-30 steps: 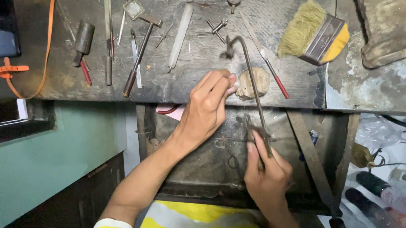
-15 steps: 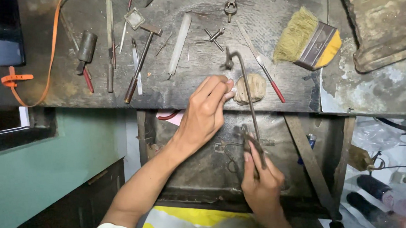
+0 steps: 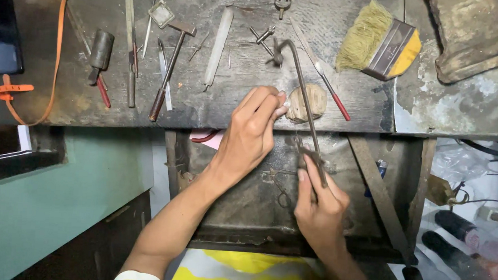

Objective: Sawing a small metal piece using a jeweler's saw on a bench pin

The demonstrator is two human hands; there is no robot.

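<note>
My left hand [image 3: 253, 130] rests at the front edge of the worn wooden bench [image 3: 234, 105], its fingertips pinching something small against a wooden peg block [image 3: 308, 102]; the piece itself is too small to make out. My right hand [image 3: 318, 201] grips the handle of a metal saw frame [image 3: 302, 86], which slants up from the hand over the peg to its curved top. Both hands hover above an open, dark drawer tray [image 3: 246, 202] under the bench.
On the bench lie a hammer [image 3: 170, 68], files and gravers [image 3: 130, 48], a pale stick [image 3: 218, 44], a red-handled tool [image 3: 328, 87], a yellow-handled brush [image 3: 382, 42], an orange strap [image 3: 29, 97] and a dark phone [image 3: 2, 27]. Bottles [image 3: 459, 242] and cables lie at lower right.
My right hand has pulled the saw frame slightly down and toward me, then settled. My left hand stays pinched at the peg. The view shifted a little.
</note>
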